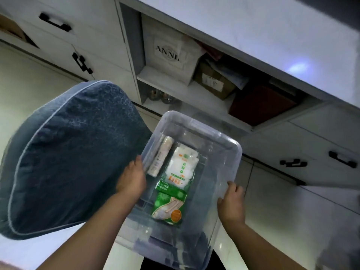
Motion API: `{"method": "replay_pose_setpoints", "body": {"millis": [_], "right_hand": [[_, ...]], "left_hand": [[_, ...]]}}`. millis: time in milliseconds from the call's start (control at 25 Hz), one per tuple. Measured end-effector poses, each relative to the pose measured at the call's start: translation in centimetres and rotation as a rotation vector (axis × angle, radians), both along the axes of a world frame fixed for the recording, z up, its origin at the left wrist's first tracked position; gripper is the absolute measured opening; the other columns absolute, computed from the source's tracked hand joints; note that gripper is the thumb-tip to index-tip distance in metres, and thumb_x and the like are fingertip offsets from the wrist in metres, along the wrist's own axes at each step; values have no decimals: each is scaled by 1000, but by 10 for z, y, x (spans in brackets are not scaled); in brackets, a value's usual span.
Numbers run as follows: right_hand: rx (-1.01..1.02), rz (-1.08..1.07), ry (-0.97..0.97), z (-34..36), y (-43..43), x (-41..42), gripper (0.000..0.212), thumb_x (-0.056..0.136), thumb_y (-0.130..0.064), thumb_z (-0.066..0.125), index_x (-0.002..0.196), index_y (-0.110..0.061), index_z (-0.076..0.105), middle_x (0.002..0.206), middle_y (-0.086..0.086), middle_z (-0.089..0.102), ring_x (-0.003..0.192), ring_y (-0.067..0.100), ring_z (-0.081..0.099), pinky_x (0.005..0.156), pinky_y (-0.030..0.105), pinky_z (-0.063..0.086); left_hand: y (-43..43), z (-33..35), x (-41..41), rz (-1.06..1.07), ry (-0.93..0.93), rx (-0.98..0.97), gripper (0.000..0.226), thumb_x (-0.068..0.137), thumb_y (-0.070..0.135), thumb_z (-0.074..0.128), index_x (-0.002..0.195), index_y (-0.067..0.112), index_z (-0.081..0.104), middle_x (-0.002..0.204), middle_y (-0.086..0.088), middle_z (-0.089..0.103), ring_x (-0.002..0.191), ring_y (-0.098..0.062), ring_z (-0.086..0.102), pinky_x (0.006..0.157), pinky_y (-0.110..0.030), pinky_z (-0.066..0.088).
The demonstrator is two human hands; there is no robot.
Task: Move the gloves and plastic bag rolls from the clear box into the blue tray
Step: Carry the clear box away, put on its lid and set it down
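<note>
White kitchen cabinets (81,55) with an open shelf (175,88) sit way past the fingers. Both hands hold a clear plastic storage box (220,137): left hand (131,178) curls onto its left rim, right hand (231,203) wraps its fingers over the right rim. Inside, right by the left fingers, a pale plastic bag roll (160,155) lies beside a green and white packet of gloves (173,188). A blue-grey padded cushion (68,152) is just outside the left hand.

The picture is dim with a cool bluish cast. A soft glare patch lies on the countertop (298,68), faint highlights edge the clear box (238,152), and the shelf recess (132,45) is in shadow. Motion blur softens everything; wide-angle distortion bends the cabinets (321,149) at the edges.
</note>
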State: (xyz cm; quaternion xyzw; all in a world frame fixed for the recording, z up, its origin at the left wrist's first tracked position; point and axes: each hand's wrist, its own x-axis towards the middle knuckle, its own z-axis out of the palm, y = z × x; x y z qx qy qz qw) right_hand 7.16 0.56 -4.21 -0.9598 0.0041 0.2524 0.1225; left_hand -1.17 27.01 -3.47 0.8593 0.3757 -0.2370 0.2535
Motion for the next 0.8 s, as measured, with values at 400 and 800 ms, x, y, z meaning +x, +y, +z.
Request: {"method": "replay_pose_setpoints", "body": {"millis": [400,800], "right_hand": [[198,-410,75,-6,-62,0,21,85,-5,57,106,-5,56,93,9,58,76,22,51,67,25,39],[303,-794,-132,47,-282,-41,15,80,-5,58,94,-8,62,74,7,60,64,24,54,56,27,38]], "left_hand": [[-25,6,22,-96,-41,-23,11,84,14,55,87,7,46,99,-17,57,78,-29,52,64,-34,44],[-224,36,52,-326,-144,-141,17,77,13,64,82,13,47,95,-20,65,89,-37,61,68,-33,42]]}}
